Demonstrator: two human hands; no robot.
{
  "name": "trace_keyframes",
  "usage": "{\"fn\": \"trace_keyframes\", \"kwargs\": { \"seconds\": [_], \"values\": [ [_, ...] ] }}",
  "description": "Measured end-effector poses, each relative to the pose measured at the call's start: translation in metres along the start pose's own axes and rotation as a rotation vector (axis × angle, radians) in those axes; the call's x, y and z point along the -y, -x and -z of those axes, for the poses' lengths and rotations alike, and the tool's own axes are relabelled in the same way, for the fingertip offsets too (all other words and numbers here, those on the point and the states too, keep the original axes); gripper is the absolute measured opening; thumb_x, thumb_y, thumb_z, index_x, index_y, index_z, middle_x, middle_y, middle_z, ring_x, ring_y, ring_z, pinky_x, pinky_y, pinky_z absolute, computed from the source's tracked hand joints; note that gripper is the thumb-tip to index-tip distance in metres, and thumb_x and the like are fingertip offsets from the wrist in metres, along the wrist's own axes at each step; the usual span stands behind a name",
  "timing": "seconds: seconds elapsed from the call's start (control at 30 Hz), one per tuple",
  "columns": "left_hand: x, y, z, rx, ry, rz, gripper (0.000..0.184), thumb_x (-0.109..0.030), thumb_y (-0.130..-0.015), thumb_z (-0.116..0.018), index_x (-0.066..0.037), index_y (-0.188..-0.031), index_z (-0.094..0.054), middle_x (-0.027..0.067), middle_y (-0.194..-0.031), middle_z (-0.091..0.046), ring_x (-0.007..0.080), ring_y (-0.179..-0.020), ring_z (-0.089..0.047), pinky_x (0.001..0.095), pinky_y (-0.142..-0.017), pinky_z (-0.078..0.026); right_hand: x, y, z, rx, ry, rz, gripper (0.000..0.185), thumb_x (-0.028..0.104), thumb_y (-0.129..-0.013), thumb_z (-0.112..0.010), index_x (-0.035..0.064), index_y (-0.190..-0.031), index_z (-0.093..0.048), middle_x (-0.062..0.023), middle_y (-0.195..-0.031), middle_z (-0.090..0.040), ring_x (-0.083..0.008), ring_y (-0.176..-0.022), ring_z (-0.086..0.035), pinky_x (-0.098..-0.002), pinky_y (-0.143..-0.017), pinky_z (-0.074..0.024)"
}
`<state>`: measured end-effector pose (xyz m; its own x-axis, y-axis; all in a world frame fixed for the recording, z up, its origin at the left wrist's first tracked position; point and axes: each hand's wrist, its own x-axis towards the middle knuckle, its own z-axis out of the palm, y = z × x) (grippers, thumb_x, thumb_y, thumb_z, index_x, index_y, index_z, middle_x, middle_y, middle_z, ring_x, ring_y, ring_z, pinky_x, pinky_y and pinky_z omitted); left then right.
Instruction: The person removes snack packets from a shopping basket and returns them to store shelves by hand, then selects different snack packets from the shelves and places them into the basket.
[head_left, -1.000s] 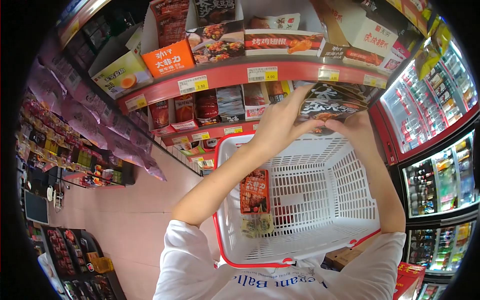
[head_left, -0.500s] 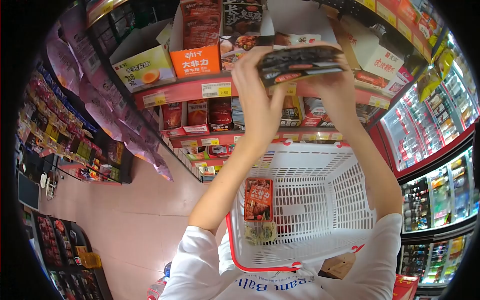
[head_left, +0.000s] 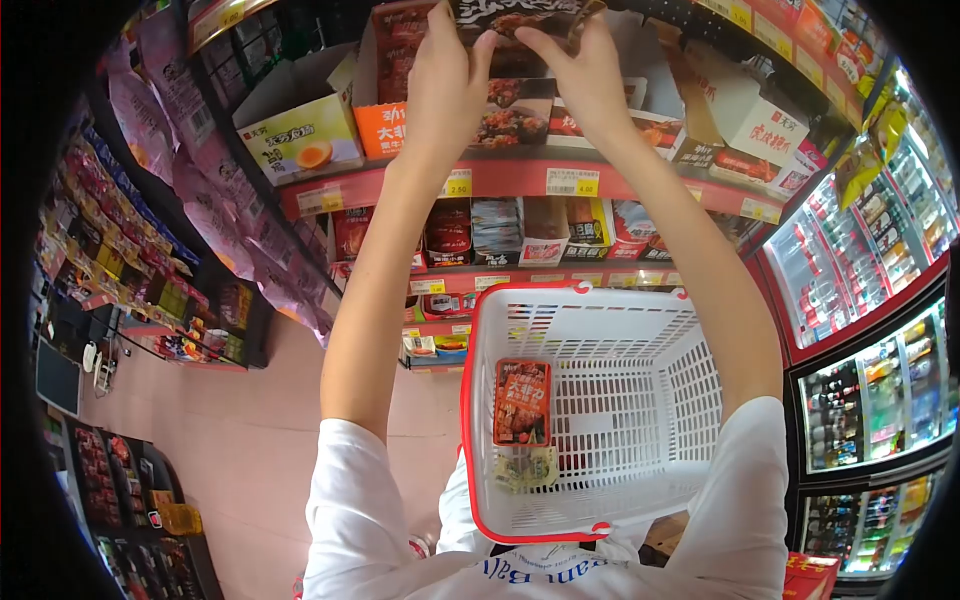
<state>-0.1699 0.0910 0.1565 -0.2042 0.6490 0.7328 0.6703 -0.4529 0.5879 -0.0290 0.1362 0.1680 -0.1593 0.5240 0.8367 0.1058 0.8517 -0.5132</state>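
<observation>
Black snack packets with white Chinese lettering (head_left: 518, 22) are at the top of the view, over an open display box (head_left: 515, 112) with food pictures on its front. My left hand (head_left: 440, 85) grips their left side, thumb on the near face. On the right side my right hand (head_left: 585, 80) holds them the same way. Fingers behind the packets are partly hidden, and the upper frame edge cuts the packets off. Below my arms, a white shopping basket with a red rim (head_left: 468, 430) holds a red-and-orange packet (head_left: 522, 402) and a small pale-green packet (head_left: 527, 468).
An orange box of packets (head_left: 385, 128) and a yellow-green box (head_left: 300, 145) stand left on the shelf. Toward the right is a white carton (head_left: 745, 120). Lower shelves hold more snacks, purple bags (head_left: 215, 190) hang left, and drink coolers (head_left: 870, 390) line the right.
Both hands have moved up and away, carrying the black packets from in front of the shelf to the display box. The packets' lettered face now shows. The view has shifted slightly.
</observation>
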Motion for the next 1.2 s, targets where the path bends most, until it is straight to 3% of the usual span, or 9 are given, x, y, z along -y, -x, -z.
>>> {"fn": "trace_keyframes", "kwargs": {
  "seconds": [0.33, 0.4, 0.47, 0.73, 0.83, 0.93, 1.0, 1.13, 1.2],
  "values": [
    [0.017, 0.002, -0.016, -0.259, -0.008, -0.29, 0.038, -0.024, -0.097, -0.054, 0.008, -0.118, -0.052, 0.0273, -0.11, -0.061, 0.0463, -0.11, -0.054, 0.053, -0.097, -0.039, -0.053, 0.011, 0.002, 0.125, 0.654, 0.06, 0.06, 0.039, -0.088, -0.07, -0.0034, -0.124, -0.048, -0.0242, -0.126, -0.054, -0.0369, -0.12, -0.052, -0.0409, -0.096, -0.0479],
    [-0.002, 0.01, -0.005, -0.102, 0.003, -0.129, 0.074, -0.01, -0.094, -0.06, 0.006, -0.149, -0.013, 0.0341, -0.133, -0.047, 0.0459, -0.118, -0.053, 0.0465, -0.093, -0.045, -0.024, 0.016, -0.002, 0.057, 0.271, -0.145, 0.057, 0.032, -0.089, -0.069, -0.0039, -0.127, -0.046, -0.0244, -0.128, -0.051, -0.0369, -0.124, -0.046, -0.0439, -0.099, -0.0419],
    [0.007, 0.011, -0.014, -0.242, -0.093, -0.293, 0.073, -0.005, -0.09, -0.062, 0.003, -0.148, -0.018, 0.0321, -0.131, -0.046, 0.045, -0.114, -0.052, 0.0462, -0.093, -0.044, -0.012, 0.015, -0.001, -0.136, 0.312, 0.276, 0.051, 0.022, -0.088, -0.068, -0.0017, -0.129, -0.047, -0.0197, -0.126, -0.051, -0.0348, -0.121, -0.047, -0.0433, -0.102, -0.039],
    [0.007, 0.003, -0.025, -0.447, -0.606, -0.566, 0.022, -0.007, -0.085, -0.063, -0.002, -0.107, -0.062, 0.0142, -0.118, -0.054, 0.0367, -0.111, -0.05, 0.0407, -0.093, -0.042, -0.011, 0.026, 0.023, -0.012, 0.791, 0.298, 0.051, 0.011, -0.089, -0.06, -0.0023, -0.134, -0.043, -0.0215, -0.119, -0.052, -0.0395, -0.114, -0.047, -0.0467, -0.101, -0.0374],
    [0.027, -0.008, -0.031, -0.223, -0.854, -0.565, 0.037, -0.035, -0.1, -0.043, -0.013, -0.108, -0.072, 0.0114, -0.136, -0.055, 0.0352, -0.129, -0.046, 0.0663, -0.106, -0.026, 0.003, 0.041, 0.034, -0.026, 0.701, 0.317, 0.051, 0.013, -0.088, -0.063, -0.0014, -0.133, -0.044, -0.0186, -0.126, -0.05, -0.0367, -0.117, -0.049, -0.0445, -0.102, -0.0381],
    [0.027, -0.005, -0.036, -0.163, -0.865, -0.429, 0.038, -0.034, -0.1, -0.044, -0.012, -0.098, -0.075, 0.008, -0.132, -0.058, 0.035, -0.127, -0.048, 0.0651, -0.108, -0.024, 0.021, 0.066, 0.051, -0.048, 0.425, 0.317, 0.038, 0.007, -0.086, -0.065, 0.0034, -0.122, -0.054, -0.0134, -0.122, -0.056, -0.0323, -0.114, -0.054, -0.0391, -0.099, -0.0416],
    [0.001, 0.011, -0.019, -0.175, -0.827, -0.417, 0.03, -0.027, -0.099, -0.047, -0.012, -0.101, -0.074, 0.0075, -0.124, -0.063, 0.0317, -0.125, -0.05, 0.0594, -0.106, -0.03, 0.048, 0.086, 0.069, -0.037, 0.348, 0.47, 0.03, 0.002, -0.078, -0.068, 0.0064, -0.107, -0.06, -0.0092, -0.103, -0.062, -0.0321, -0.092, -0.06, -0.0414, -0.085, -0.0455],
    [-0.058, 0.071, 0.014, 0.009, 0.154, -0.337, 0.019, -0.016, -0.096, -0.054, -0.004, -0.096, -0.069, 0.009, -0.106, -0.068, 0.0227, -0.107, -0.06, 0.0403, -0.097, -0.042, 0.108, 0.129, 0.133, 0.089, 0.501, 0.687, 0.04, -0.004, -0.066, -0.069, 0.013, -0.102, -0.064, -0.0059, -0.105, -0.063, -0.0219, -0.087, -0.062, -0.0393, -0.08, -0.0458],
    [-0.096, 0.12, 0.035, 0.169, 0.536, -0.192, 0.028, -0.016, -0.098, -0.047, 0.005, -0.099, -0.065, 0.0118, -0.102, -0.068, 0.0197, -0.096, -0.063, 0.033, -0.088, -0.047, 0.142, 0.141, 0.174, 0.164, 0.668, 0.851, 0.017, 0.02, -0.093, -0.061, 0.0085, -0.096, -0.049, -0.0133, -0.097, -0.059, -0.0255, -0.069, -0.061, -0.0432, -0.065, -0.0485]
  ]
}}
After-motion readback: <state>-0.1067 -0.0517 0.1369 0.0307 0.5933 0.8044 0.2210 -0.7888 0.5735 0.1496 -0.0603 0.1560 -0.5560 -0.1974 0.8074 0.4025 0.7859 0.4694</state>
